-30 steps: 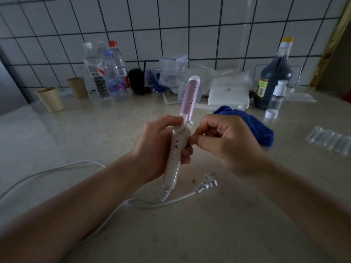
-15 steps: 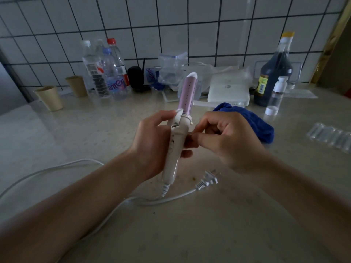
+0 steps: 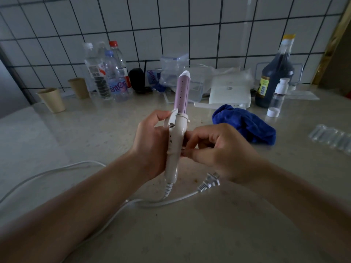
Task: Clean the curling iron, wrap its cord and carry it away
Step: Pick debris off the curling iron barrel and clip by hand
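Observation:
A curling iron (image 3: 177, 133) with a white handle and a pink barrel stands nearly upright over the counter. My left hand (image 3: 152, 143) is wrapped around its handle from the left, thumb by the clamp lever. My right hand (image 3: 218, 149) has its fingers pinched together against the handle's right side; I cannot tell whether something small is between them. The white cord (image 3: 114, 211) hangs from the handle's base, loops across the counter to the left, and ends in a plug (image 3: 209, 182) lying under my right wrist. A crumpled blue cloth (image 3: 247, 124) lies behind my right hand.
Along the tiled wall stand two paper cups (image 3: 52, 100), several water bottles (image 3: 106, 73), a black object (image 3: 136, 78), clear plastic containers (image 3: 174, 69), a white box (image 3: 229, 94), a dark sauce bottle (image 3: 273, 80) and a small spray bottle (image 3: 276, 97). Clear tubes (image 3: 332, 138) lie at right.
The curling iron has turned a little in my left hand, its buttons now facing left. My right hand's pinched fingers have slid down the handle's right side.

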{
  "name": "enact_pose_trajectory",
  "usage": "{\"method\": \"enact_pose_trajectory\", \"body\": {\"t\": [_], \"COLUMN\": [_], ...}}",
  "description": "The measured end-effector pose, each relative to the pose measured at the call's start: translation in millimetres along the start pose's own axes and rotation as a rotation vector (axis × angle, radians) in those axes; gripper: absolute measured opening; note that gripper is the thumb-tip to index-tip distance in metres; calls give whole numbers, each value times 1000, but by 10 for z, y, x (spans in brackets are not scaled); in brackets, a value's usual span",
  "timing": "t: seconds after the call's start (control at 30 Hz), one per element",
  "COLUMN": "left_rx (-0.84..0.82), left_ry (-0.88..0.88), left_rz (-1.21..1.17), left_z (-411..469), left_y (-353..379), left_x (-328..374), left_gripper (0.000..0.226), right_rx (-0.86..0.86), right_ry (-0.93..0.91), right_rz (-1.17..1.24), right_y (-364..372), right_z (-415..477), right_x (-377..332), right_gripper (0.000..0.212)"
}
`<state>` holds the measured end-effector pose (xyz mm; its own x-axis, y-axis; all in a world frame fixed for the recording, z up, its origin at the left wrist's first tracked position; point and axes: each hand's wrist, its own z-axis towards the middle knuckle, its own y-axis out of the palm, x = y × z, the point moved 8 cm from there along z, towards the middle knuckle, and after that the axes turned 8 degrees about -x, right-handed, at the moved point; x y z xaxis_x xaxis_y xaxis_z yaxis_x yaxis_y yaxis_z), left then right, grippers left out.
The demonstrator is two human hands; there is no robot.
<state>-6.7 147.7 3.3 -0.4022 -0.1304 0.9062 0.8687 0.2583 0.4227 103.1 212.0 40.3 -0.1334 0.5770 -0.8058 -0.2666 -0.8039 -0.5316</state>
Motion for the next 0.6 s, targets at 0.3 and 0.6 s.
{"method": "enact_pose_trajectory", "body": {"t": [0.3, 0.6], "left_rx": [113, 125], "left_ry": [64, 12], "left_rz": [39, -13], "left_z": [13, -11], "left_y": [-148, -95], "left_x": [92, 52], "left_gripper": [45, 53], "right_rx": [26, 75], "right_ry": [16, -32], "right_rz": [-38, -21], "right_y": [-51, -46], "right_z": [7, -16], "right_x": [13, -53], "right_gripper": [13, 25]}}
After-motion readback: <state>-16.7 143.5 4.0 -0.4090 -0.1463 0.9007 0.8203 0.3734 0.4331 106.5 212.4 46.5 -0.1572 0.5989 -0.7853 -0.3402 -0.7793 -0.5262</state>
